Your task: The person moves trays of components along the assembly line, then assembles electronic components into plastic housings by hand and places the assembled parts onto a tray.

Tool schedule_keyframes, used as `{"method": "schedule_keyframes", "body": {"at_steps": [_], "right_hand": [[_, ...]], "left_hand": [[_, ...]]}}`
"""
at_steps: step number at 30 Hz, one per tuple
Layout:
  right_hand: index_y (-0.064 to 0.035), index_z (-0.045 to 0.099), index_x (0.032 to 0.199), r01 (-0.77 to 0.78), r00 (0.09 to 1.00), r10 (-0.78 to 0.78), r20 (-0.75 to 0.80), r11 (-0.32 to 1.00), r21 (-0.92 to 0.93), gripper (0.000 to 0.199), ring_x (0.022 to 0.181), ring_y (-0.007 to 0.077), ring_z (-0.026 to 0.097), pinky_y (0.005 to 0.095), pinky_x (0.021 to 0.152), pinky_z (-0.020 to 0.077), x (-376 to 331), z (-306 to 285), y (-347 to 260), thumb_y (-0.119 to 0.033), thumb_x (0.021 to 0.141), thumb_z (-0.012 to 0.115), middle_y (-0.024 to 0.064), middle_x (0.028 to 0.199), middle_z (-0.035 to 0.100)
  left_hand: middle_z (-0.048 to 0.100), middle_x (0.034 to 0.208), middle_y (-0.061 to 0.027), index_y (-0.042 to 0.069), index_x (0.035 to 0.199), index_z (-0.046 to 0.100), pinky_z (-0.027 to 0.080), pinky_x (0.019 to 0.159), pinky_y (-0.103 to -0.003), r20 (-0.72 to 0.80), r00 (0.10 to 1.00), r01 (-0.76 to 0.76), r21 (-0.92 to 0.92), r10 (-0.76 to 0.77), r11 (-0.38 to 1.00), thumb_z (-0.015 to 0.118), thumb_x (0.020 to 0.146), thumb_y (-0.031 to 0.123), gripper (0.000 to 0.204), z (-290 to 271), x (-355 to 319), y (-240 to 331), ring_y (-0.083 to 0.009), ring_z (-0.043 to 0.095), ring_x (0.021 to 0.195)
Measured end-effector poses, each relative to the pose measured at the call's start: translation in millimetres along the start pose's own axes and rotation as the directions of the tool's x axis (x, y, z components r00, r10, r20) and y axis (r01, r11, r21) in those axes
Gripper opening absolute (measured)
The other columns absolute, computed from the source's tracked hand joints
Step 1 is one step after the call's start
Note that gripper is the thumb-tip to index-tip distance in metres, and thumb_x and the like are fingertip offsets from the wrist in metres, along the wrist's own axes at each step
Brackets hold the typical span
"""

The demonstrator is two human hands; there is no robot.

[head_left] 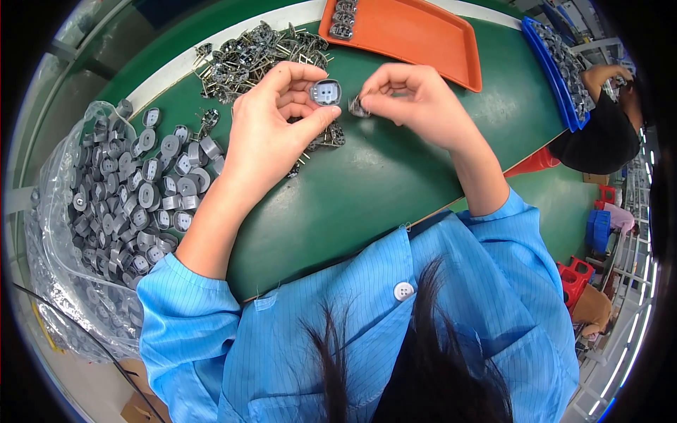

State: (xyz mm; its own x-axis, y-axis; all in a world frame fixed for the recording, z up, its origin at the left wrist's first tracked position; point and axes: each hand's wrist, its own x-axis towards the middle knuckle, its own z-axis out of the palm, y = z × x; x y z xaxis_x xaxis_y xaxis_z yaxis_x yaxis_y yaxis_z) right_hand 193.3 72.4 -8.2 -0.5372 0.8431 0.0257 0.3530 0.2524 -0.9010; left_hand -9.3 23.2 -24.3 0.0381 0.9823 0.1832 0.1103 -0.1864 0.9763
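Note:
Between the thumb and fingers of my left hand point(271, 116) is a small grey plastic housing point(326, 92), its hollow side facing up. My right hand point(412, 102) pinches a small dark part with metal pins point(359, 107), just right of the housing and apart from it. Both hands are above the green tabletop point(338, 204). Beyond my left hand lies a heap of dark pinned parts point(257, 56). Several more dark parts point(330, 136) rest under and beside that hand. Left of my left forearm, many grey housings point(148, 195) spill from a clear plastic bag point(53, 211).
An orange tray point(423, 42) stands at the far side, with several assembled pieces point(343, 20) lined up along its left edge. At the far right a blue tray point(557, 70) is full of grey parts. Another person point(599, 137) sits near it, with red stools point(575, 278) behind.

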Motion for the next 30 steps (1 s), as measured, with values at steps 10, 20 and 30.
{"method": "schedule_keyframes", "body": {"at_steps": [10, 20, 30], "right_hand": [[-0.0072, 0.063, 0.083, 0.403, 0.845, -0.504, -0.177, 0.819, -0.409, 0.01, 0.065, 0.0149, 0.052, 0.0274, 0.052, 0.042, 2.7, 19.6, -18.0, -0.008, 0.075, 0.069, 0.0015, 0.077, 0.059], [-0.0036, 0.063, 0.084, 0.349, 0.897, -0.409, -0.167, 0.889, -0.298, 0.014, 0.07, 0.0194, 0.062, 0.0319, 0.063, 0.051, -0.5, 14.9, -23.3, -0.008, 0.074, 0.071, 0.0058, 0.081, 0.063], [0.0042, 0.064, 0.089, 0.002, 0.996, 0.011, -0.087, 0.989, 0.15, 0.015, 0.076, 0.0138, 0.068, 0.0249, 0.068, 0.0547, -7.6, 18.2, -22.5, -0.005, 0.078, 0.07, 0.0112, 0.078, 0.068]], "left_hand": [[0.063, 0.081, -0.0053, -0.002, 0.103, 0.062, 0.053, 0.067, -0.021, 0.032, 0.999, -0.015, 0.01, 0.015, 1.0, 0.077, 0.072, 0.003, 0.035, 0.5, -2.0, 1.5, -0.0073, 0.062, 0.071], [0.061, 0.089, -0.0064, -0.001, 0.101, 0.064, 0.055, 0.07, -0.023, 0.041, 0.997, -0.072, 0.013, 0.071, 0.997, 0.076, 0.071, 0.002, 0.033, 3.1, -3.8, 4.3, -0.0096, 0.061, 0.077], [0.058, 0.088, -0.009, 0.003, 0.091, 0.063, 0.051, 0.067, -0.032, 0.091, 0.861, -0.478, 0.484, 0.501, 0.733, 0.077, 0.062, 0.003, 0.032, 9.8, -8.1, 5.0, -0.0245, 0.06, 0.078]]}}
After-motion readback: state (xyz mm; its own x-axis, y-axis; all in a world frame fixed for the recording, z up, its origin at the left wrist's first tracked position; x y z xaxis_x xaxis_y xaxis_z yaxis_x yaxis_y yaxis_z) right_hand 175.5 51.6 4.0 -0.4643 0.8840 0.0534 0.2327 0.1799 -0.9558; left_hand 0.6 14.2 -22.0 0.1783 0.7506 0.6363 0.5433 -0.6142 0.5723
